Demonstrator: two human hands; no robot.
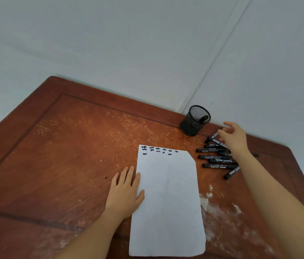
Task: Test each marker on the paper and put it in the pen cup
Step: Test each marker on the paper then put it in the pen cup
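Far right corner of the table [72,146]: a black mesh pen cup [188,128] stands upright close to the pale wall [147,43]. One black marker [203,119] leans inside it with its end at the rim.
Right edge, nearer than the cup: a loose pile of black markers [215,161] lies on the wood. Most lie roughly side by side and a few cross at angles.
Right hand [234,139]: it hovers over the far part of the pile, between the cup and the markers. The fingers are spread and loosely bent and hold nothing. Whether any fingertip touches a marker cannot be told.
Paper [168,202]: a white sheet lies lengthwise, reaching almost to the near edge, just beside the pile on its left. Its far right corner is cut or folded away.
Scribbles [156,149]: small black test marks sit in short rows along the sheet's far edge, while the rest of it is blank.
Left hand [124,195]: it lies flat with straight fingers close together. The palm is on the wood at the sheet's left edge, and the thumb and forefinger rest on the paper.
Table surface: reddish-brown wood, scratched, with pale worn patches toward the near right corner.
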